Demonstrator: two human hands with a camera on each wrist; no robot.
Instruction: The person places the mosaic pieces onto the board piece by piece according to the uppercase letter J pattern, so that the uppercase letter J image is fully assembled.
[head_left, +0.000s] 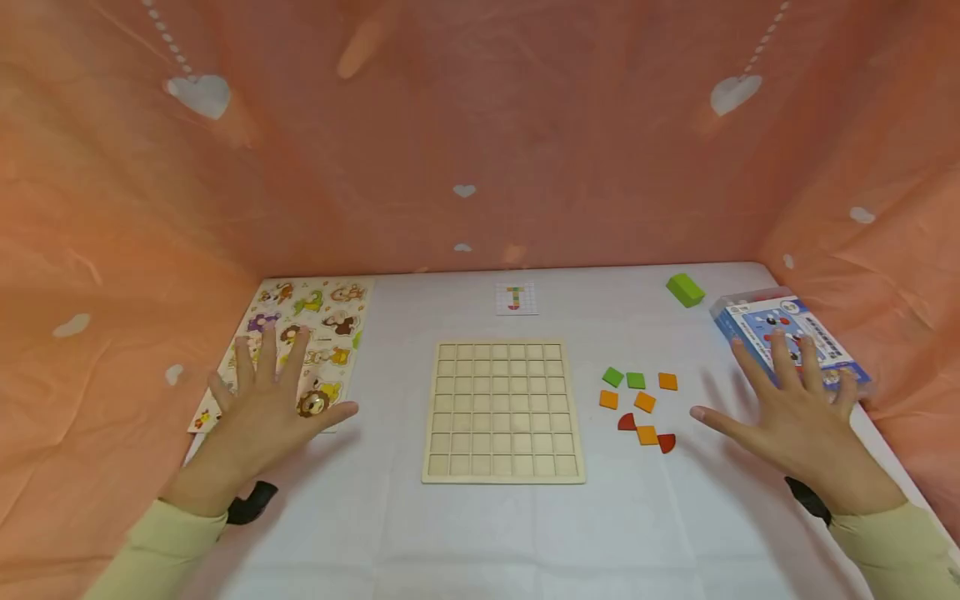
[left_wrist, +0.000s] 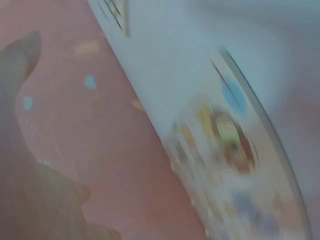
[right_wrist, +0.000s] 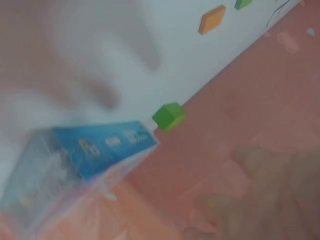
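An orange cloth (head_left: 480,100) with pale hearts walls in a white table (head_left: 397,333). At the table's far left lies an animal puzzle board (head_left: 319,323), partly hidden in the head view by the left hand (head_left: 264,417), which is raised above its near part with the thumb pointing inward past the board's right edge. A pale square grid board (head_left: 502,412) sits in the middle, between the two hands and well apart from both. On the right, a blue-and-white box (head_left: 817,329) lies just past the right hand (head_left: 798,417), whose fingertips overlap its near side in the head view. Both hands are ungripping, fingers spread wide and nothing held; the wrist views are too blurred to add much. Near the box stands a green block (head_left: 686,290), beyond the right fingertips. A small card with a coloured J (head_left: 517,298) lies behind the grid board. Smallest are the green, orange and red tiles (head_left: 644,402), squares and quarter-rounds scattered between grid board and right hand, just off the right thumb's tip, untouched.
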